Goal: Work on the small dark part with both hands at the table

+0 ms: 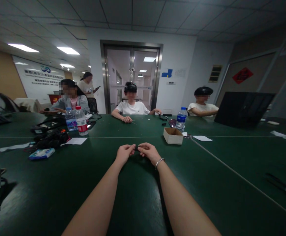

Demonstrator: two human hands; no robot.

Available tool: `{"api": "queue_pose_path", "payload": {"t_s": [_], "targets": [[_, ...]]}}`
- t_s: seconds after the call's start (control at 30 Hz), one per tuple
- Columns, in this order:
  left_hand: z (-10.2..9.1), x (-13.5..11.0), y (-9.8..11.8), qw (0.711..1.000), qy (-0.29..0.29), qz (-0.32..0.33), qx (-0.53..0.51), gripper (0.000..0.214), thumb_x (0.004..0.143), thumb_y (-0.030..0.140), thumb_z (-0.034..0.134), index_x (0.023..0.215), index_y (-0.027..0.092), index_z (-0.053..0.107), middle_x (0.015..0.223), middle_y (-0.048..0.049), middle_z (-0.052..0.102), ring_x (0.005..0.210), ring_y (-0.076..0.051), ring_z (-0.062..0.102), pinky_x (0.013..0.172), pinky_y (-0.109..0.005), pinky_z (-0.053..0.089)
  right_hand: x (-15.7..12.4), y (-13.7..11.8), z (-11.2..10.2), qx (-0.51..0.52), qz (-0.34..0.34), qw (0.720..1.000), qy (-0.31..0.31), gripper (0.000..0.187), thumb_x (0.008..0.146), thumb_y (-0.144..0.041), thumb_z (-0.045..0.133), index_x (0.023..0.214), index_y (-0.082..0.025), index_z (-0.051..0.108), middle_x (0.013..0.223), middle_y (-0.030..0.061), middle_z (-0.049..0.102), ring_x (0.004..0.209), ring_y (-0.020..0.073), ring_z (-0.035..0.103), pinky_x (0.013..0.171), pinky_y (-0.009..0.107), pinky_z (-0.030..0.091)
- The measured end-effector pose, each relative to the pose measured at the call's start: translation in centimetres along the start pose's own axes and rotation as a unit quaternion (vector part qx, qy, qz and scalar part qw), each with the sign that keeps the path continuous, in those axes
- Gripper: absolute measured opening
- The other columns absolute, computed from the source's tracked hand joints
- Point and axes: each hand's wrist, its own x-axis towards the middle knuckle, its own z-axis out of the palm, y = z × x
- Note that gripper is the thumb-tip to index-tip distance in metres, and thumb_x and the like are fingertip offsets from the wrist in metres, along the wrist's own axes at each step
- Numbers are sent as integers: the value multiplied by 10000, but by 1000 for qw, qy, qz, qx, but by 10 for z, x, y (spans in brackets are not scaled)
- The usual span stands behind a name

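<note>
Both my hands meet above the dark green table (138, 183), in the middle of the head view. My left hand (126, 153) pinches one side of a small dark object (136, 148). Its other side is between the thumb and fingers of my right hand (149, 152), which has a silver bracelet (159, 163) at the wrist. Too little of the object shows to tell its kind. An open cardboard box (173, 136) stands just beyond my right hand, apart from it.
Two bottles (81, 121), tangled black gear (49, 139) and a blue-white packet (41, 153) are at the left. Behind the box stands a blue-labelled water bottle (181, 118). A black monitor or laptop (243, 109) is at the right. Several people sit around the table.
</note>
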Motion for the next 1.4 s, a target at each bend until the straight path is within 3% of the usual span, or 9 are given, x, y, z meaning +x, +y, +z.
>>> {"api": "queue_pose_path", "payload": {"t_s": [0.33, 0.5, 0.7, 0.87, 1.03, 1.13, 1.2, 1.3, 1.4], "targets": [[6, -2, 8, 992, 67, -35, 102, 426, 696, 548, 565, 567, 143, 596, 525, -46, 582, 460, -131, 503, 470, -227, 351, 0, 2, -2, -33, -24, 999, -6, 434, 472, -231, 826, 818, -138, 580, 750, 19, 628, 512, 92, 551, 493, 209, 458], [7, -7, 11, 979, 113, 18, 168, 419, 745, 536, 503, 539, 178, 570, 496, -16, 550, 460, -135, 486, 486, -236, 324, 1, -7, 2, -35, -17, 999, -22, 438, 495, -273, 821, 836, -121, 591, 667, 15, 622, 495, 96, 556, 483, 200, 462], [2, -1, 5, 992, 32, 110, 60, 238, 731, 389, 571, 793, 164, 611, 774, -42, 624, 721, -162, 576, 649, -244, 426, 3, -10, 4, -58, 30, 998, -18, 370, 638, -415, 739, 732, -101, 568, 551, 40, 609, 413, 96, 538, 361, 157, 411], [1, -3, 10, 993, -34, 109, -12, 220, 664, 303, 662, 809, 145, 614, 875, -70, 631, 835, -181, 593, 809, -300, 446, 5, -2, -1, -33, 48, 998, 0, 316, 738, -393, 675, 702, -98, 570, 558, 62, 617, 415, 83, 540, 373, 134, 428], [6, -1, 7, 998, 2, 33, -60, 425, 665, 390, 681, 1001, 153, 571, 1017, -111, 599, 837, -183, 605, 700, -275, 487, 5, 0, -2, -2, 51, 999, 18, 273, 729, -343, 699, 740, -96, 583, 563, 58, 618, 442, 89, 555, 392, 131, 441], [7, 3, 1, 1000, 16, -21, 4, 382, 735, 478, 574, 865, 119, 588, 803, -94, 619, 647, -161, 602, 553, -251, 468, 5, 1, -2, 4, 44, 999, 21, 261, 698, -303, 729, 768, -92, 593, 544, 41, 609, 436, 84, 548, 398, 128, 443], [5, 3, -1, 999, 0, 1, 44, 347, 739, 463, 570, 788, 120, 591, 711, -67, 604, 613, -152, 581, 542, -246, 455, 5, 2, -2, 0, 38, 999, 22, 258, 695, -300, 729, 761, -91, 593, 526, 32, 602, 429, 80, 541, 397, 125, 439], [1, 0, 3, 996, -43, 70, 18, 310, 669, 377, 673, 860, 143, 598, 855, -68, 613, 769, -157, 590, 686, -257, 468, 5, 2, -2, -7, 38, 999, 19, 265, 716, -331, 705, 736, -94, 587, 519, 34, 601, 423, 80, 538, 392, 127, 435], [0, -2, 6, 998, -43, 45, -26, 446, 643, 373, 707, 1004, 160, 554, 1002, -99, 584, 817, -167, 597, 727, -278, 469, 5, 1, -2, -13, 38, 999, 14, 270, 731, -347, 686, 720, -99, 581, 522, 35, 601, 421, 82, 540, 397, 134, 439]]}}
